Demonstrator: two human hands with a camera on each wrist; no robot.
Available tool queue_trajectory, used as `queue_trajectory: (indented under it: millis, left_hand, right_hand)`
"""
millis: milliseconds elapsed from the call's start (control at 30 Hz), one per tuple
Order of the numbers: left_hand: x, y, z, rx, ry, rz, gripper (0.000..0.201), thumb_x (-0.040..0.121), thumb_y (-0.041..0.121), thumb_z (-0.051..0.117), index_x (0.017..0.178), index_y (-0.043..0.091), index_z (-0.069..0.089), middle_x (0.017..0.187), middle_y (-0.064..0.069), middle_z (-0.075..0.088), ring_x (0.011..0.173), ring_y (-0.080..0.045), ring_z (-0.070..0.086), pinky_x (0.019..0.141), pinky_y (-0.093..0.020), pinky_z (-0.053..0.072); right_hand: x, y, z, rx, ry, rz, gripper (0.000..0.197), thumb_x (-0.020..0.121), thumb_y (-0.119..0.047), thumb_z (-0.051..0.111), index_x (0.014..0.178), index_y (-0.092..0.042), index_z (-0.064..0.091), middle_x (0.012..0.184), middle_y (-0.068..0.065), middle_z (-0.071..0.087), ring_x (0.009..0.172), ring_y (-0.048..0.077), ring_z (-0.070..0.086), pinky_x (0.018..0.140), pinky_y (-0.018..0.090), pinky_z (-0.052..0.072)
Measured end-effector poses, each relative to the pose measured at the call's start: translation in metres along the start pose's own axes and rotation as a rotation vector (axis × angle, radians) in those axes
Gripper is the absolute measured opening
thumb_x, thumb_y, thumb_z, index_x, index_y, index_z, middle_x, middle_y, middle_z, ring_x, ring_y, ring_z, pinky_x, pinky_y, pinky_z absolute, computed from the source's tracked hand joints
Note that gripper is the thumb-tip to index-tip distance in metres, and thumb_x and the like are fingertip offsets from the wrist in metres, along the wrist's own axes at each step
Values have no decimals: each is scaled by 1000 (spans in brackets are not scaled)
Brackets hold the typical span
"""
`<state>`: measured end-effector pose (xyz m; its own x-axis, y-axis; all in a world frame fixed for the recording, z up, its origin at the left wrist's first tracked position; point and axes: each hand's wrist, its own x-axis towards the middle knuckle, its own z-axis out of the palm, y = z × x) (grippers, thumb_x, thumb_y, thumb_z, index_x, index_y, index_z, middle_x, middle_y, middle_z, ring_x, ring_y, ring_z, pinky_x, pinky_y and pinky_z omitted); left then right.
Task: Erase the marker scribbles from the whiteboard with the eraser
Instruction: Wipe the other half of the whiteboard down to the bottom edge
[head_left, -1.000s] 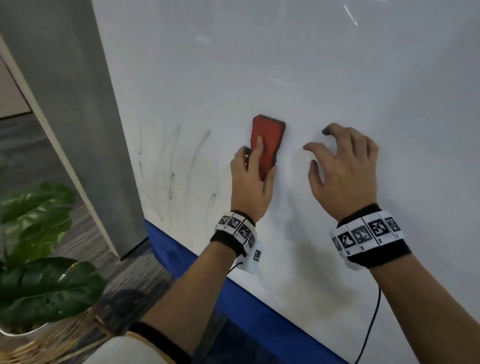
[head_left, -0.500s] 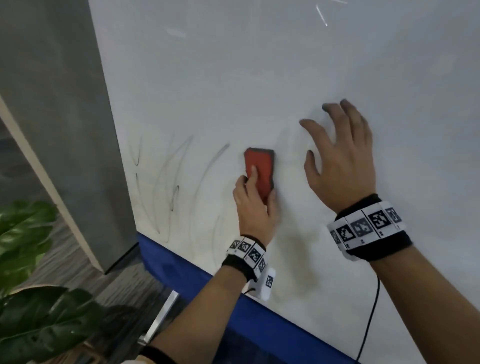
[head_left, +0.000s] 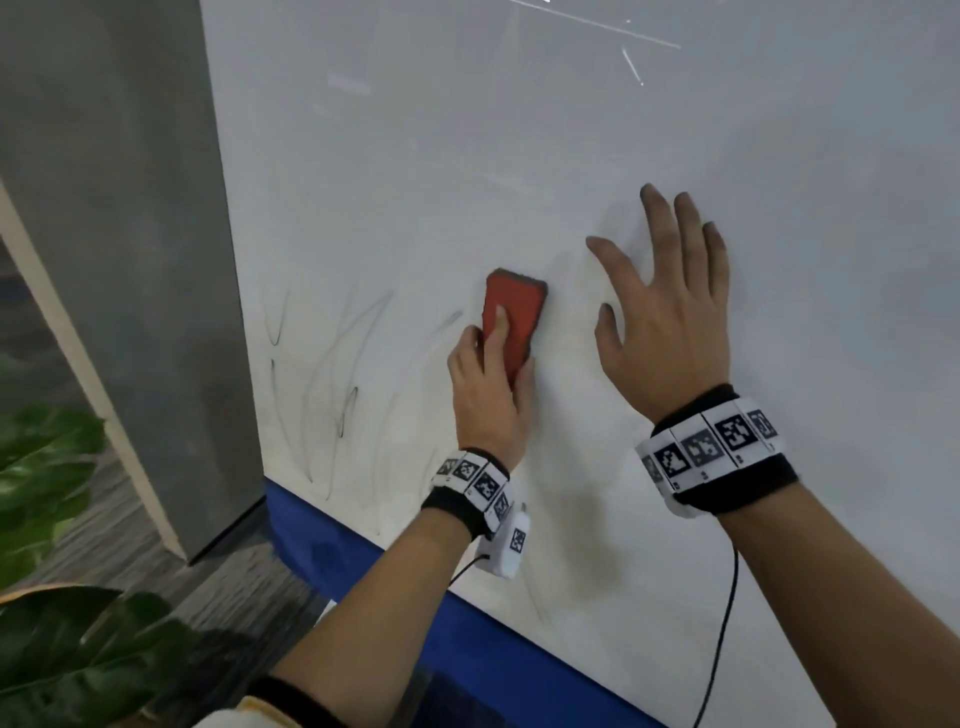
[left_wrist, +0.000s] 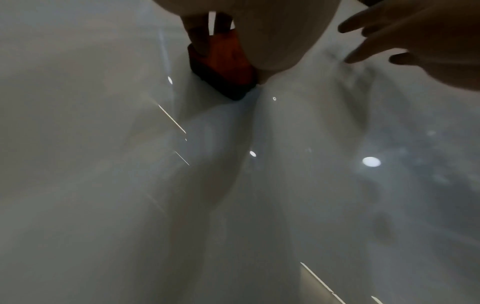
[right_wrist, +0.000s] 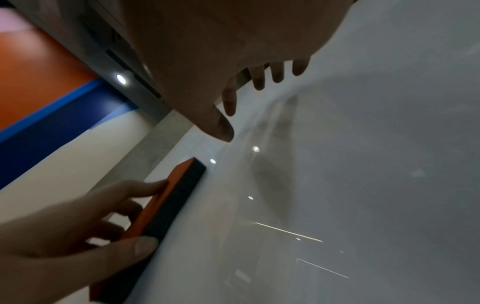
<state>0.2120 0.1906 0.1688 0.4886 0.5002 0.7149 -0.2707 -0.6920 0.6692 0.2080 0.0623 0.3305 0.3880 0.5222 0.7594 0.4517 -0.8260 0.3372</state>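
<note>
A red eraser (head_left: 514, 317) with a dark felt underside lies flat against the whiteboard (head_left: 519, 156). My left hand (head_left: 488, 384) grips the eraser's lower half, forefinger along its red back and thumb on its right edge. The eraser (left_wrist: 223, 67) and the eraser (right_wrist: 166, 207) appear in both wrist views, felt side on the board. Faint dark marker scribbles (head_left: 332, 384) run in long curved strokes left of the eraser, down to the blue strip. My right hand (head_left: 670, 312) lies flat on the board right of the eraser, fingers spread and straight, holding nothing.
A blue strip (head_left: 467, 613) borders the board's bottom edge. A grey pillar (head_left: 130, 260) stands close on the left, with a leafy potted plant (head_left: 57, 623) on the floor below it. A black cable (head_left: 722, 634) hangs from my right wrist.
The left hand drew the eraser down the board, then back up a little and slightly left. The right hand's fingers went from curled to straight and spread flat.
</note>
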Motion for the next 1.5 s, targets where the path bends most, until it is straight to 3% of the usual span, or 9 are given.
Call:
queue_trajectory:
  millis: [233,467,533,667,733,1000,1200,1400,1500]
  left_hand:
    - [30,-82,-28,59,96,-600,69,102,24,52,161,19,16,147,-19,39,124,-43,44,108,-50,39]
    - [4,-44,-23,208,-139,396,58,99,22,60,151,24,34,138,-19,48,118,-38,48,104,-46,46]
    - [32,-72,-34,267,-70,348,62,97,19,62,152,21,33,138,-22,48,118,-39,48,104,-48,45]
    - [85,-124,-57,159,109,-323,68,101,22,51,160,10,18,141,-24,43,116,-44,49,102,-49,42]
    - [86,-126,-54,162,144,-437,68,102,23,48,160,10,14,144,-23,41,117,-44,48,104,-50,42]
    - [47,-124,-56,314,-178,593,54,98,22,62,147,23,40,132,-26,54,112,-43,53,99,-51,50]
    - [89,-152,-73,199,64,-103,64,100,20,54,157,12,26,144,-22,40,120,-37,44,110,-46,39]
    - [20,-140,-51,241,-225,503,48,100,29,56,146,23,41,134,-20,46,112,-39,50,99,-49,50]
    - [59,-174,-68,245,-120,372,53,98,30,56,148,23,40,138,-19,42,116,-37,46,105,-48,47]
  right_hand:
    - [-6,17,8,-46,-74,8,62,87,-14,62,147,-20,46,167,19,14,155,40,13,125,55,14]
    - [8,-7,17,-10,-30,-37,57,90,-17,59,145,-18,48,166,15,22,154,40,19,125,56,12]
    - [10,-2,19,-9,-39,-50,56,90,-17,60,145,-16,48,166,14,23,154,38,20,125,55,14]
    - [5,2,23,-45,-82,-60,62,90,-18,62,149,-17,43,169,13,14,155,38,14,126,55,10]
    - [4,-6,28,-70,-69,-27,61,91,-21,61,149,-18,43,169,15,12,155,40,12,126,58,8]
    - [31,-46,52,-9,-6,-79,57,91,-20,59,146,-17,48,168,13,19,155,37,15,124,61,7]
    - [30,-54,65,-15,4,-20,56,93,-24,56,148,-20,45,169,13,16,155,39,11,124,61,4]
    - [35,-74,72,5,33,43,58,92,-26,56,149,-23,46,169,13,14,155,42,9,122,65,1]
    - [35,-70,73,-13,38,21,57,94,-26,54,149,-23,45,169,12,14,155,41,10,123,62,-2]
